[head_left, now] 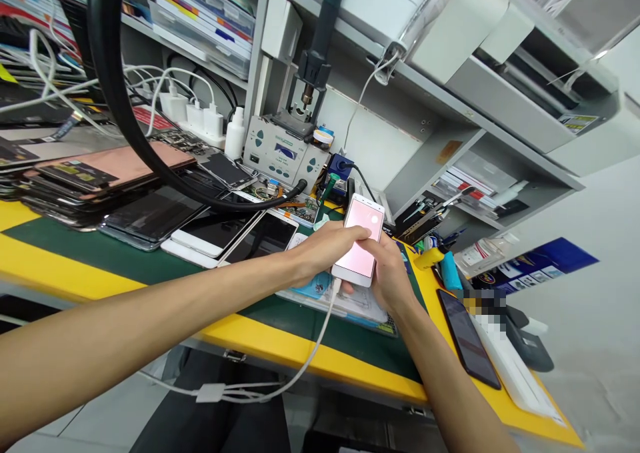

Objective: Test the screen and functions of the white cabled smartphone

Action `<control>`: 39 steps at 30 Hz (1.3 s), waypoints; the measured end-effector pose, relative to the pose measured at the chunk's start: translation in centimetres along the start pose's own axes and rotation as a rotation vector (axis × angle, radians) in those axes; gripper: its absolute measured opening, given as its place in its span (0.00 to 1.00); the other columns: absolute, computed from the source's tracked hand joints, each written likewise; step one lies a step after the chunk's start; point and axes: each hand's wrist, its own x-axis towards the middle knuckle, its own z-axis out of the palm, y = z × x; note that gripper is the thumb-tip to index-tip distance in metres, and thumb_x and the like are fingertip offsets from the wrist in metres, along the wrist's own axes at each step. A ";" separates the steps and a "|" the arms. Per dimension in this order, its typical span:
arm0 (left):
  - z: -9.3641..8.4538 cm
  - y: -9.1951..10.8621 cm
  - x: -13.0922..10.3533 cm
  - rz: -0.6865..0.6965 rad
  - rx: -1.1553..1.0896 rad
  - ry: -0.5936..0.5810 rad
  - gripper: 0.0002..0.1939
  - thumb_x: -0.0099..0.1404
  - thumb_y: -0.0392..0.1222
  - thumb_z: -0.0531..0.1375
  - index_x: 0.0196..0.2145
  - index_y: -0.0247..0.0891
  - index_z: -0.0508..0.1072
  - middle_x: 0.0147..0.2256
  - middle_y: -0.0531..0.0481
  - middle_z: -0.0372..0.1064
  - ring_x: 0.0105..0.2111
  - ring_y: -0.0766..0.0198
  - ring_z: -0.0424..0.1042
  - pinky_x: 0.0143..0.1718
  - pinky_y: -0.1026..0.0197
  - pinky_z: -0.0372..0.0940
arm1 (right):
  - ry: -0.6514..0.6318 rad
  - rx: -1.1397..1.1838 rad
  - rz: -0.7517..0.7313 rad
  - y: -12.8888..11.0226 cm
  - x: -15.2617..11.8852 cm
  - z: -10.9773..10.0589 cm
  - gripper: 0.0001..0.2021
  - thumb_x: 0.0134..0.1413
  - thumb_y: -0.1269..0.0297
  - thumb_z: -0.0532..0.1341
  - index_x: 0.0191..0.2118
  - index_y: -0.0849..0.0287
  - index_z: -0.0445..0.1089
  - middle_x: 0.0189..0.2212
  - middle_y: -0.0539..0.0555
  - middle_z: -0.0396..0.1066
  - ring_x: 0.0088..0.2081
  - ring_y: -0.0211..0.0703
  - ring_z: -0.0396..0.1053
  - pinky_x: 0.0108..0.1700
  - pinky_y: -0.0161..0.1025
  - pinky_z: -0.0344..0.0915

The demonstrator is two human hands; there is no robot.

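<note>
A white smartphone [353,256] with a lit pinkish screen is held up over the bench between both hands. My left hand [327,249] grips its left side, with the thumb lying on the screen. Around the right edge is my right hand [393,266], its thumb also on the glass and a fingertip showing beneath the lower edge. A white charging cable [320,339] is plugged into the phone's bottom end and hangs down to a white splitter [211,392]. Under the phone lies a clear, flat case with papers [367,306].
Several phones [215,229] lie left of my hands beside a stack of phone parts [95,179]. A grey hot-air station [285,156] stands behind, and a thick black hose [107,59] loops across the left. A dark phone [467,336] rests on the right of the yellow-edged bench [240,333].
</note>
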 end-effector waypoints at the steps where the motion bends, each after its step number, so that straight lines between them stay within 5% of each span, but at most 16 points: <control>1: 0.0 0.0 0.0 0.001 -0.001 0.002 0.14 0.65 0.48 0.58 0.42 0.34 0.72 0.27 0.46 0.71 0.26 0.57 0.73 0.17 0.61 0.69 | -0.005 -0.002 0.001 0.0 0.0 0.0 0.15 0.51 0.59 0.66 0.44 0.56 0.68 0.37 0.52 0.76 0.32 0.45 0.73 0.26 0.35 0.62; 16: 0.1 0.1 0.0 -0.024 -0.027 0.009 0.18 0.67 0.47 0.57 0.49 0.32 0.71 0.28 0.47 0.71 0.27 0.55 0.73 0.16 0.58 0.69 | -0.058 -0.004 0.031 -0.1 -0.1 0.0 0.24 0.52 0.56 0.65 0.55 0.55 0.65 0.36 0.54 0.76 0.29 0.46 0.72 0.23 0.37 0.59; 24: 0.1 -0.1 0.2 -0.020 -0.013 0.009 0.21 0.67 0.48 0.57 0.51 0.30 0.70 0.28 0.46 0.70 0.27 0.56 0.72 0.18 0.56 0.71 | -0.038 -0.032 0.003 -0.4 -0.2 0.1 0.20 0.54 0.56 0.64 0.52 0.55 0.68 0.40 0.55 0.75 0.34 0.47 0.72 0.28 0.37 0.62; 39: -0.2 -0.4 0.4 -0.017 -0.012 -0.001 0.24 0.66 0.51 0.58 0.53 0.31 0.69 0.31 0.44 0.71 0.31 0.51 0.74 0.20 0.55 0.72 | -0.045 -0.022 0.020 -0.2 0.0 0.0 0.17 0.53 0.55 0.65 0.47 0.57 0.68 0.27 0.50 0.73 0.26 0.45 0.70 0.26 0.39 0.63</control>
